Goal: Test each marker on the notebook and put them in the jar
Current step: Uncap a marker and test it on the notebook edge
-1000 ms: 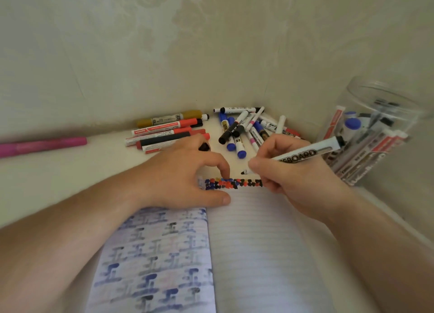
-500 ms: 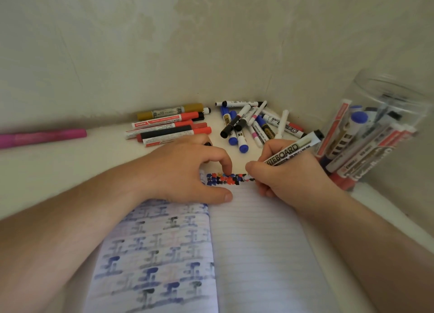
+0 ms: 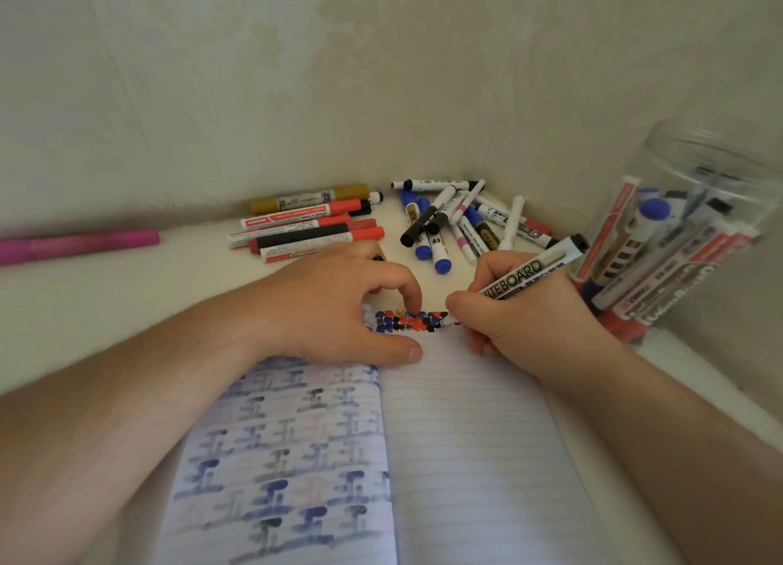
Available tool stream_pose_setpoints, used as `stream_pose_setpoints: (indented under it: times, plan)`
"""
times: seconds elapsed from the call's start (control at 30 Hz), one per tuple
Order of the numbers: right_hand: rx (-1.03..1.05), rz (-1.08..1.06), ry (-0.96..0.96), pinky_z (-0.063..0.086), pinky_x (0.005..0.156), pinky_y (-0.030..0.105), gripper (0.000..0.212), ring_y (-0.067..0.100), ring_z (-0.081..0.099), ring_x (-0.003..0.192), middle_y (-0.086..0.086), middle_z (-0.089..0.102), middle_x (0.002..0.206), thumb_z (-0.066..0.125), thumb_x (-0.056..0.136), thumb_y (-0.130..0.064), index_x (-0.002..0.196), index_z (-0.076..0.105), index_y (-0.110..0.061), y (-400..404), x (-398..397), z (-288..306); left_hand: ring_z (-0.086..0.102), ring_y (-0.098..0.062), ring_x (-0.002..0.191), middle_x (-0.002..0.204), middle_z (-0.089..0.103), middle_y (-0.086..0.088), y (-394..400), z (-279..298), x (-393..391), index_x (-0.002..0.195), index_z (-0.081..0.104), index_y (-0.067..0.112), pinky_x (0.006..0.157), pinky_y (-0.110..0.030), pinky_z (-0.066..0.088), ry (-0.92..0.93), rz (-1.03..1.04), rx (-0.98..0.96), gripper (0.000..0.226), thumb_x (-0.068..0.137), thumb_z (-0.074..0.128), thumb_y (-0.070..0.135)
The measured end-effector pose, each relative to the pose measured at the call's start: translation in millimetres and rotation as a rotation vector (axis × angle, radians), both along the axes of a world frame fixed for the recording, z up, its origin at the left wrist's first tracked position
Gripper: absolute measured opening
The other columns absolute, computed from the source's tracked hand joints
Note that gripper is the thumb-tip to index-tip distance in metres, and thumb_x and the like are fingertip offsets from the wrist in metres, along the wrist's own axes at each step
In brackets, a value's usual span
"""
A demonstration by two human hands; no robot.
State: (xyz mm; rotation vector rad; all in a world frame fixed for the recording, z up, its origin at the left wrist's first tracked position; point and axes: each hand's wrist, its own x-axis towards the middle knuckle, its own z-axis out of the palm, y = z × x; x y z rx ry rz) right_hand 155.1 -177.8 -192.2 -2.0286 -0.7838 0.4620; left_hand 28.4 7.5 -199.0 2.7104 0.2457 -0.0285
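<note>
An open lined notebook (image 3: 466, 437) lies in front of me, with a row of black, red and blue dots (image 3: 409, 322) along its top line. My right hand (image 3: 521, 323) grips an uncapped white marker (image 3: 529, 273) printed "WHITEBOARD". Its tip touches the right end of the dot row. My left hand (image 3: 334, 306) rests on the page, index fingertip and thumb pressing it down. A small black cap (image 3: 378, 258) peeks out from under its far fingers. The clear jar (image 3: 720, 162) at the right holds several markers.
Loose blue, black and pink-capped markers (image 3: 445, 225) lie heaped in the back corner. A group of red, black and gold markers (image 3: 309, 230) lies to their left. A pink marker (image 3: 80, 244) lies at the far left. Walls close in behind and on the right.
My right hand has slid left along the dot row and the marker now stands steeper, its tip on the paper. My left hand has stayed on the page.
</note>
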Motion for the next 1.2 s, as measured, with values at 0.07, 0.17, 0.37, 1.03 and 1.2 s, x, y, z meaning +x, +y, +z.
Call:
stream_pose_setpoints:
  times: [0.07,0.17,0.37,1.03,1.2]
  plan:
    - [-0.006,0.010,-0.006,0.046,0.047,0.019,0.021,0.010,0.060,0.046,0.010,0.070,0.058,0.076,0.086,-0.015,0.072,0.062,-0.009,0,-1,0,0.048,-0.001,0.105,0.110,0.046,0.021,0,0,0,0.116,0.052,0.063,0.090,-0.037,0.051,-0.001,0.001,-0.003,0.052,0.070,0.065,0.084]
    - [-0.026,0.013,-0.043,0.049,0.050,0.020,0.021,0.010,0.057,0.044,0.010,0.070,0.057,0.075,0.084,-0.016,0.070,0.061,-0.011,0,-2,0,0.048,-0.001,0.107,0.112,0.046,0.021,0,-1,0,0.116,0.052,0.064,0.090,-0.037,0.051,0.001,-0.002,-0.006,0.053,0.069,0.065,0.084]
    - [-0.001,-0.013,-0.010,0.046,0.049,0.026,0.022,0.012,0.058,0.045,0.011,0.069,0.057,0.073,0.083,-0.013,0.067,0.058,-0.013,1,-1,0,0.049,0.000,0.105,0.110,0.047,0.021,0,0,0,0.116,0.053,0.064,0.089,-0.037,0.051,-0.005,-0.006,-0.013,0.052,0.070,0.065,0.084]
    - [0.010,0.002,-0.012,0.042,0.045,0.021,0.024,0.008,0.054,0.041,0.007,0.066,0.054,0.072,0.085,-0.013,0.066,0.056,-0.014,2,3,0,0.049,0.003,0.104,0.110,0.048,0.023,-3,2,-2,0.122,0.046,0.064,0.088,-0.033,0.050,-0.007,0.002,-0.010,0.055,0.073,0.067,0.080]
    - [0.366,0.056,0.273,0.029,0.040,0.023,0.025,0.013,0.034,0.042,0.000,0.045,0.053,0.081,0.083,-0.010,0.076,0.058,-0.015,-1,12,1,0.057,0.003,0.088,0.106,0.058,0.018,-2,-1,-3,0.125,0.030,0.051,0.079,-0.029,0.049,-0.155,0.074,-0.179,0.039,0.101,0.059,0.041]
